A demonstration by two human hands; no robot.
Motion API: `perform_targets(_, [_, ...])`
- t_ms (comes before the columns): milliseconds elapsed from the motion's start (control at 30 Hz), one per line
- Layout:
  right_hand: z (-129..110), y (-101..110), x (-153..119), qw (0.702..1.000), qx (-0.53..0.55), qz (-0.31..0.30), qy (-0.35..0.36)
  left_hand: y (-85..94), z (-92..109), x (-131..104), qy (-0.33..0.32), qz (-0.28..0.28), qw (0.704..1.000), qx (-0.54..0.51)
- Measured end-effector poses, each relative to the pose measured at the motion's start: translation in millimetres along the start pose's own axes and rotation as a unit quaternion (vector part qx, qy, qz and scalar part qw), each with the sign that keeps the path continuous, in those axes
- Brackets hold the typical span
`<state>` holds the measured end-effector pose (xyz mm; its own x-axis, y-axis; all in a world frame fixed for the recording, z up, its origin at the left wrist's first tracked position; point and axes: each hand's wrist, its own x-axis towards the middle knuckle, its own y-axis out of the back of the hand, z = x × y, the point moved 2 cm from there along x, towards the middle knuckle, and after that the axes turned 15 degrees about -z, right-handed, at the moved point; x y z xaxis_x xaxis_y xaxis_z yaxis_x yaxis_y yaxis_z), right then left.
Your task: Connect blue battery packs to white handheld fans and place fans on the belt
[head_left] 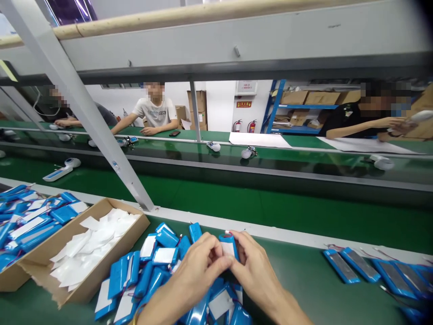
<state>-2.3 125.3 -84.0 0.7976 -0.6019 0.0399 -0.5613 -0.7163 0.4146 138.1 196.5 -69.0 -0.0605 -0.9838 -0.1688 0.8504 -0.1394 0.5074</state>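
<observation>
Between my two hands I hold a blue battery pack (229,244) upright, with a white label or pad on its face and a small connector at its top. My left hand (203,262) is closed, its thumb and fingers pinching the pack's left side. The fingers of my right hand (252,259) wrap round the other side, the thumb near its lower part. Under and left of my hands lies a heap of similar blue battery packs (157,275), many bearing white pads. The lower end of the held pack is hidden behind my thumbs.
A cardboard box (135,230) of white paper pieces (98,239) stands left, beside more packs (34,221). Packs with grey strips (343,265) lie in a row at right. Beyond runs a green conveyor (253,198); a slanted metal post (111,153) crosses. Several people sit opposite.
</observation>
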Motion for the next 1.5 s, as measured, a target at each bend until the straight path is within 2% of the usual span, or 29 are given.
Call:
perform_targets(67, [-1, 3, -4, 0.999, -0.003, -0.007, 0.034, -5.5, 3, 7, -0.004, 0.002, 1.0, -0.028])
perform_targets(167, [3, 6, -8, 0.997, 0.036, -0.042, 0.044, -10.1, 5, 16, -0.011, -0.005, 0.995, -0.095])
perform_targets(300, [10, 15, -7, 0.997, 0.066, -0.048, 0.017, -11.7, 8, 21, -0.025, -0.038, 0.99, -0.136])
perform_targets(500, [12, 19, -7, 0.992, 0.111, -0.052, -0.002, -10.5, 11, 22, -0.01, -0.026, 0.995, -0.094])
perform_targets(600, [11, 18, -7, 0.985, 0.153, -0.064, -0.034, -10.2, 10, 23, -0.009, -0.034, 0.995, -0.097])
perform_targets(700, [11, 18, -7, 0.974, 0.206, -0.084, -0.055, -10.1, 8, 24, -0.015, -0.05, 0.987, -0.152])
perform_targets(900, [10, 21, -4, 0.959, 0.261, -0.104, -0.039, -8.7, 13, 26, -0.034, -0.074, 0.964, -0.255])
perform_targets(1067, [9, 19, -1, 0.955, 0.281, -0.079, -0.048, -9.8, 11, 26, -0.053, -0.039, 0.963, -0.261])
perform_targets(1233, [10, 15, -2, 0.966, 0.247, -0.041, -0.066, -13.1, 8, 29, -0.031, 0.007, 0.977, -0.211])
perform_targets(1333, [9, 16, -3, 0.964, 0.252, -0.041, -0.068, -13.7, 12, 31, -0.041, 0.007, 0.975, -0.216])
perform_targets(1500, [6, 21, -4, 0.957, 0.272, -0.069, -0.067, -13.4, 13, 31, -0.057, -0.014, 0.958, -0.282])
